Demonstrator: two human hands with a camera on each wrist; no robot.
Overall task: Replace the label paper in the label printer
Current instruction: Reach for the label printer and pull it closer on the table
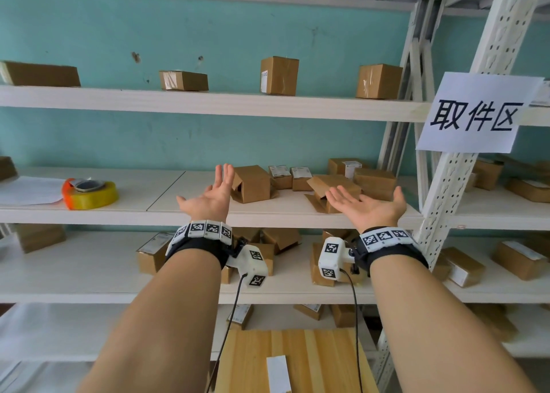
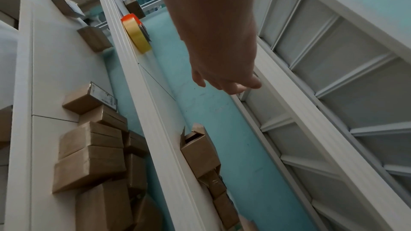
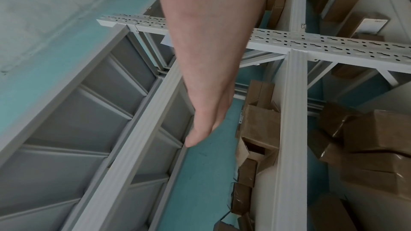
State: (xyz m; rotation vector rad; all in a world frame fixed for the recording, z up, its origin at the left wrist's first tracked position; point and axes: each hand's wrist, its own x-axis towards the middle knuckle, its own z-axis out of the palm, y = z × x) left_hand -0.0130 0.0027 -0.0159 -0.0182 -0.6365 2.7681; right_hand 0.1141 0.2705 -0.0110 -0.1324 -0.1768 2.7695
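Two hands are raised palm-up in front of the white shelving, the left hand point(image 1: 209, 197) and the right hand point(image 1: 367, 206), both with fingers spread straight and holding nothing. Four cardboard boxes stand apart on the top shelf point(image 1: 208, 102). One roll of yellow tape point(image 1: 90, 193) with an orange edge lies on the middle shelf to the left of the left hand, and a cluster of small cardboard boxes point(image 1: 312, 181) sits behind the hands. One paper sign point(image 1: 473, 114) with black characters hangs on the perforated upright at right. No label printer shows in any view; one wooden worktop point(image 1: 312, 360) at the bottom of the head view carries a single white strip point(image 1: 278, 373), possibly label paper. Only the head view shows the worktop, the strip and the sign; the wrist views show the backs of the hands and the undersides of the shelves, and the left wrist view alone catches the tape.
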